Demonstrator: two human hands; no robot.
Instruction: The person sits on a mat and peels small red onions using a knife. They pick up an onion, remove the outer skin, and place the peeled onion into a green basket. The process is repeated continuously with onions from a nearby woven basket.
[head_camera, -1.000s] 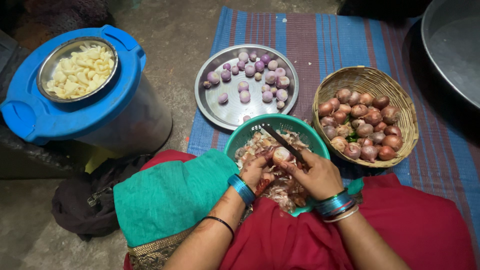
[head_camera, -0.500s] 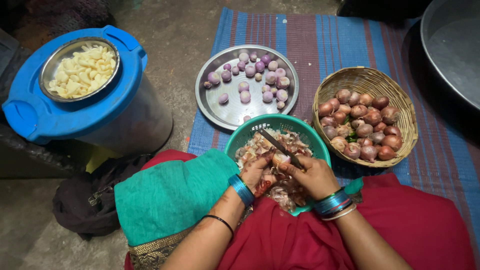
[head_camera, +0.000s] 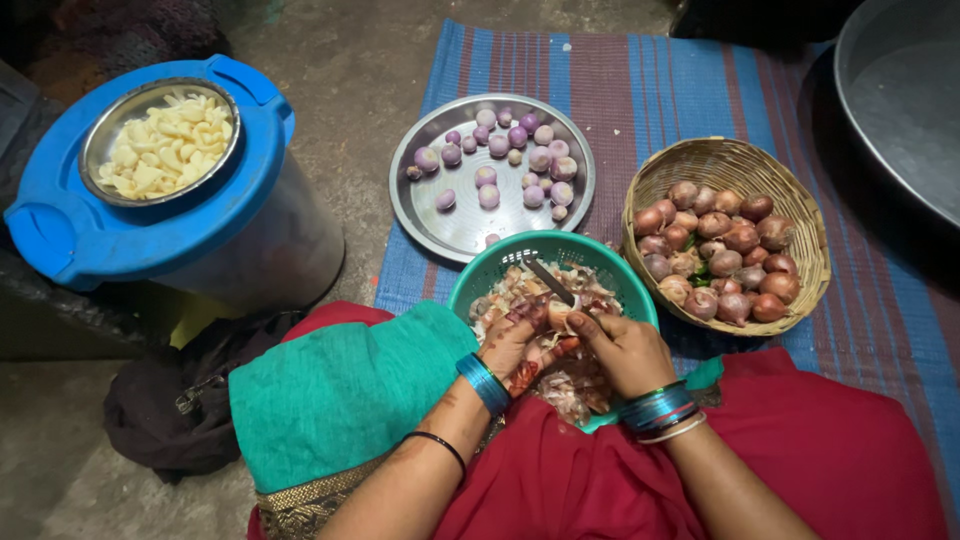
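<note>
Papery onion (head_camera: 556, 315) pinched in left hand (head_camera: 515, 345); right hand (head_camera: 625, 350) grips steel knife (head_camera: 550, 282) (over green mesh basket (head_camera: 490, 270)).

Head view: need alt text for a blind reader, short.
Seen from above, a left hand holds a small onion while the right hand works a knife on it over a green basket of peels. Beyond sit a steel plate of peeled onions and a wicker basket of unpeeled ones.

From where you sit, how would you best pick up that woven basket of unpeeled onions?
Probably by the woven basket's rim, two hands on opposite sides, coming from above. It stands upright and full of onions, has no handles, and its flared rim is bare all round, so the fingers can hook under it.
</note>
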